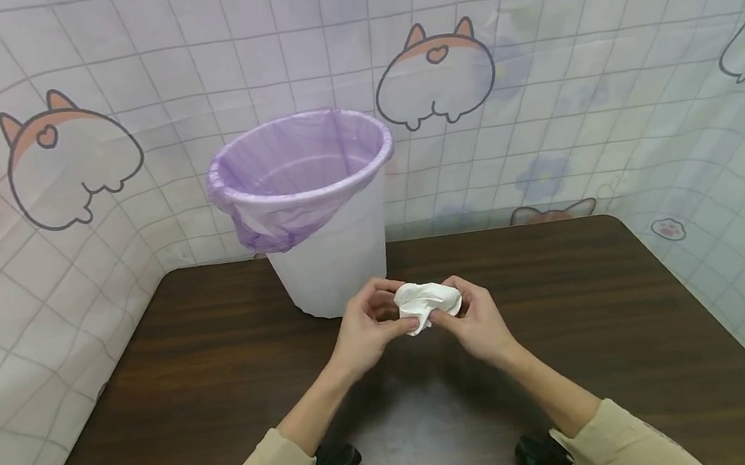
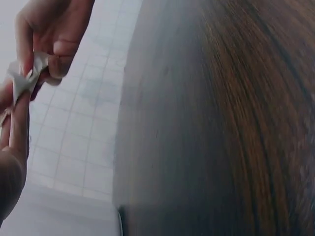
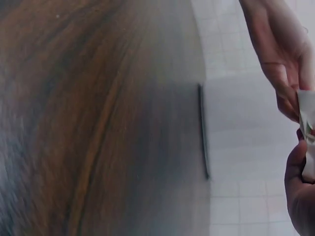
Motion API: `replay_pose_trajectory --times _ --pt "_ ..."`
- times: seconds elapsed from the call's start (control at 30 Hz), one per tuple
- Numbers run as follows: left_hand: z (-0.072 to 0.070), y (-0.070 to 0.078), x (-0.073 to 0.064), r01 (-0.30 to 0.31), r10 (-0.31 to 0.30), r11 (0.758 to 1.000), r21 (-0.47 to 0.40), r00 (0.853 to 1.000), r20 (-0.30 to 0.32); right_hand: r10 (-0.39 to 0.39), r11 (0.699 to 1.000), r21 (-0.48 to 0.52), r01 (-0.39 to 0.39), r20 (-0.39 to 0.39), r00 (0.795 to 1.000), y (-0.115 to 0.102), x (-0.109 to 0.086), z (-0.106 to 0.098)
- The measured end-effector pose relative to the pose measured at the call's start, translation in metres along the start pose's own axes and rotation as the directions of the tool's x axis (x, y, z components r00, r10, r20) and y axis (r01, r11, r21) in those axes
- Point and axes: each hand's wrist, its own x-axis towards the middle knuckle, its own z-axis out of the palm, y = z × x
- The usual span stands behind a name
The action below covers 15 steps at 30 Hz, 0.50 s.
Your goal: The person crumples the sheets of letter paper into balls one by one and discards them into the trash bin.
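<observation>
Between my two hands is a crumpled white tissue (image 1: 426,299), raised above the dark table in the head view. My left hand (image 1: 370,322) pinches its left side, thumb below and fingers above. On the opposite side, my right hand (image 1: 479,320) holds it with thumb and fingers. Both wrist views show the tissue (image 2: 30,73) at the image edge, bunched between the fingertips of the two hands. Part of it is hidden behind the fingers.
A white trash bin (image 1: 339,243) lined with a purple bag (image 1: 276,224) stands at the table's back, just beyond my left hand. The brown wooden table (image 1: 226,399) meets a gridded curtain (image 1: 192,69) with animal drawings behind and at the sides.
</observation>
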Motion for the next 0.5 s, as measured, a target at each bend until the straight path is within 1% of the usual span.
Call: replay_pose_trajectory --times 0.1,0.17,0.23,0.3,0.4,0.47,0.5 --pt "0.005 0.000 -0.001 0.010 -0.008 1.000 0.027 0.998 -0.061 0.001 1.000 -0.005 -0.001 -0.024 1.000 0.001 -0.001 0.004" --pt "0.008 0.000 -0.001 0.021 -0.018 0.999 0.030 0.996 -0.089 0.017 1.000 -0.012 -0.017 -0.041 0.999 0.002 -0.002 0.006" --pt "0.009 0.000 -0.001 0.041 -0.039 0.999 0.018 0.993 -0.109 0.038 0.999 -0.025 -0.039 -0.046 0.998 0.003 -0.002 0.007" --pt "0.008 0.000 0.000 0.069 -0.071 0.997 -0.017 0.990 -0.124 0.051 0.997 -0.055 -0.053 -0.027 0.998 0.002 -0.001 0.006" --pt "0.003 0.001 0.003 0.124 -0.135 0.987 -0.099 0.984 -0.115 0.063 0.996 -0.072 -0.058 0.057 0.996 -0.002 0.001 -0.001" --pt "-0.002 0.002 0.004 0.166 -0.180 0.975 -0.147 0.980 -0.087 0.055 0.998 -0.022 -0.052 0.145 0.988 -0.005 0.003 -0.009" --pt "-0.005 0.003 0.004 0.188 -0.202 0.968 -0.164 0.977 -0.072 0.049 0.998 0.023 -0.054 0.198 0.979 -0.006 0.003 -0.013"
